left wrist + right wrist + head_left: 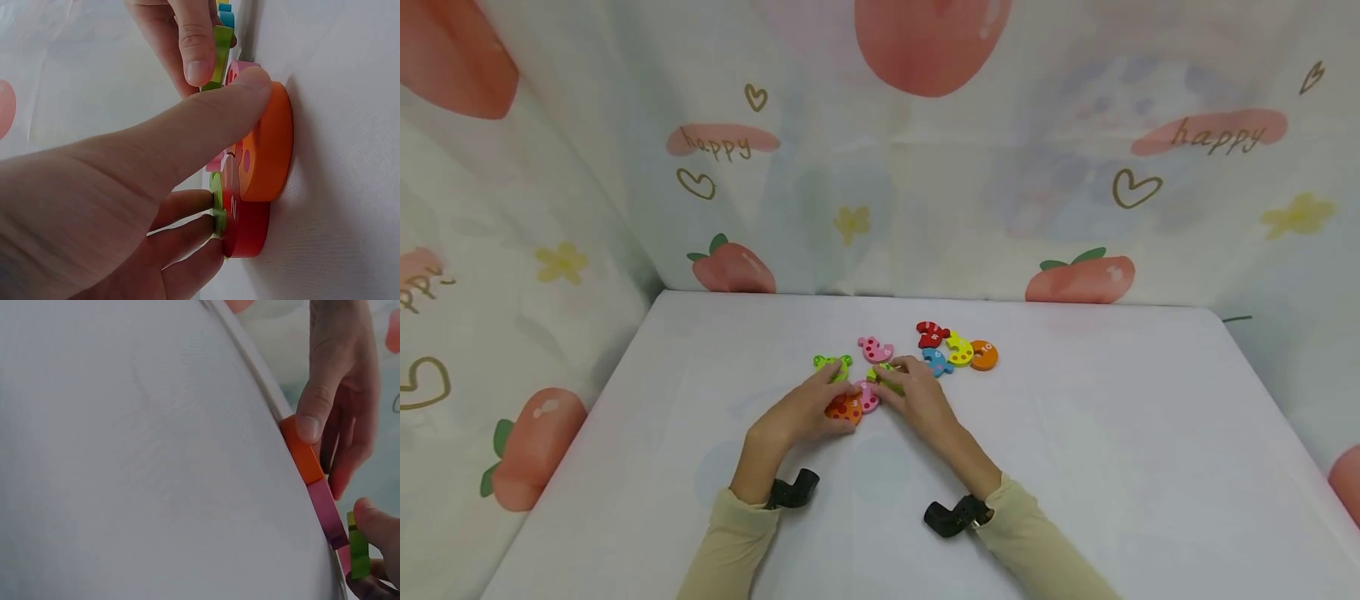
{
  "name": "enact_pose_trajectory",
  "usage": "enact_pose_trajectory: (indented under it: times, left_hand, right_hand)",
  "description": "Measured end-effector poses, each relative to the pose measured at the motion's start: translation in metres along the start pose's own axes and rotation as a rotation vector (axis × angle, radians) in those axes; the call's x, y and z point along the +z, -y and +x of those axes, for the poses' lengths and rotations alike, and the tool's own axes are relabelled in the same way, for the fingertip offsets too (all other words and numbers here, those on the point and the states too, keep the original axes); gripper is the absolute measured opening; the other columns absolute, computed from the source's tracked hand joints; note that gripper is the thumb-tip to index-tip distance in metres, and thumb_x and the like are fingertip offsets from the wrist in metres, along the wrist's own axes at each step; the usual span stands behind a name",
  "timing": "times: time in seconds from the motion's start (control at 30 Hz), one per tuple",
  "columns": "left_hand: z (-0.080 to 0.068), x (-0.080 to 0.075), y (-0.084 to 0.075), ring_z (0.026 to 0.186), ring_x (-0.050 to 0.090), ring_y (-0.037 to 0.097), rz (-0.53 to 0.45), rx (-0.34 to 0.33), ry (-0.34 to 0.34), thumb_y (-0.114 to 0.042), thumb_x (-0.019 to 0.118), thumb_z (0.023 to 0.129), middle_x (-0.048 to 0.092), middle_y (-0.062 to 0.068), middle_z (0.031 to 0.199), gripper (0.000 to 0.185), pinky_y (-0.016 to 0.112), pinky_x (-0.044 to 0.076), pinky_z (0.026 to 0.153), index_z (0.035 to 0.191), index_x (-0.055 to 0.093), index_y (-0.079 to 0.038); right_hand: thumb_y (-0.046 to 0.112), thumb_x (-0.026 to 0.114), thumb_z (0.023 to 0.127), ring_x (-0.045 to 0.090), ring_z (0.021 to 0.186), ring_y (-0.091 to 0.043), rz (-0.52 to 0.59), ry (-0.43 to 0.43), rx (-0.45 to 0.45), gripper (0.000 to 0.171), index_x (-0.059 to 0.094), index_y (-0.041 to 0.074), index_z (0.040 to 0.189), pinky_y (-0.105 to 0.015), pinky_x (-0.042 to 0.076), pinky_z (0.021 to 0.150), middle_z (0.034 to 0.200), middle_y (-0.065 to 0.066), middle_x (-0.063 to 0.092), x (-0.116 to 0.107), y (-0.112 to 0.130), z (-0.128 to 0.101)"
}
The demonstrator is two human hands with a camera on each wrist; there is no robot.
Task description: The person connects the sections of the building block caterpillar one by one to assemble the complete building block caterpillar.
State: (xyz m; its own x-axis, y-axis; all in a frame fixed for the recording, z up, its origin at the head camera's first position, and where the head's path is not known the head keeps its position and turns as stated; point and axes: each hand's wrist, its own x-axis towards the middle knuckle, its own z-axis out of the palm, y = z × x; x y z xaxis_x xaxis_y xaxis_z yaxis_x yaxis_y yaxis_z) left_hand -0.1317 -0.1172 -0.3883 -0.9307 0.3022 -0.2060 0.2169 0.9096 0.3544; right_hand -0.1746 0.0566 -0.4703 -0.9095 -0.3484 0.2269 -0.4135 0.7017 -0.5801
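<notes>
My left hand grips an orange piece flat on the white table. Its thumb presses the orange edge, and its fingers lie on a red and green part beside it. A pink piece touches the orange one. My right hand pinches a thin green piece on edge just above the pink one. The right wrist view shows the green piece under my thumb.
More coloured pieces lie behind the hands: a green one, a pink one, and a cluster of red, yellow, blue and orange. A printed cloth walls the table at the back and sides.
</notes>
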Motion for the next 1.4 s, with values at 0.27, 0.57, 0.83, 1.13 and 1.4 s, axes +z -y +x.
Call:
enact_pose_trajectory:
  times: [0.27,0.57,0.83,1.13,1.4]
  left_hand:
    - [0.023,0.034,0.049,0.139,0.027,0.029,-0.147,0.068,0.056,-0.039,0.073,0.076,0.024,0.008,0.152,0.061,0.048,0.035,0.107,0.131,0.052,-0.026]
    - [0.020,0.031,0.045,0.139,0.027,0.027,-0.134,0.032,0.041,-0.035,0.072,0.077,0.025,0.007,0.152,0.057,0.046,0.033,0.109,0.130,0.053,-0.026]
    - [0.020,0.033,0.044,0.139,0.027,0.028,-0.146,0.047,0.043,-0.035,0.072,0.077,0.024,0.008,0.152,0.053,0.047,0.033,0.109,0.127,0.055,-0.025]
    - [0.021,0.030,0.043,0.139,0.027,0.028,-0.123,0.035,0.042,-0.036,0.072,0.077,0.025,0.007,0.152,0.056,0.048,0.033,0.108,0.129,0.054,-0.026]
    - [0.023,0.029,0.045,0.139,0.028,0.028,-0.122,0.045,0.026,-0.036,0.072,0.077,0.025,0.007,0.152,0.053,0.047,0.033,0.109,0.126,0.056,-0.025]
  right_hand:
    - [0.033,0.063,0.086,0.049,0.118,-0.027,-0.012,0.017,0.043,0.041,0.059,0.017,0.124,-0.044,0.044,0.099,0.127,-0.008,0.056,0.008,-0.002,-0.006]
    - [0.024,0.061,0.087,0.047,0.117,-0.026,0.130,-0.026,0.016,0.036,0.061,0.011,0.121,-0.046,0.043,0.098,0.127,-0.010,0.055,0.013,-0.002,-0.007]
    - [0.014,0.058,0.084,0.044,0.120,-0.024,0.206,-0.017,0.070,0.039,0.059,0.012,0.123,-0.046,0.040,0.101,0.129,-0.006,0.052,0.014,-0.006,-0.011]
    - [0.010,0.056,0.084,0.045,0.121,-0.024,0.260,-0.031,0.049,0.041,0.056,0.014,0.125,-0.049,0.040,0.102,0.129,-0.005,0.052,0.014,-0.009,-0.009]
    - [0.009,0.057,0.084,0.049,0.116,-0.022,0.255,-0.051,0.000,0.039,0.058,0.012,0.123,-0.044,0.045,0.097,0.127,-0.005,0.055,0.014,-0.013,-0.005]
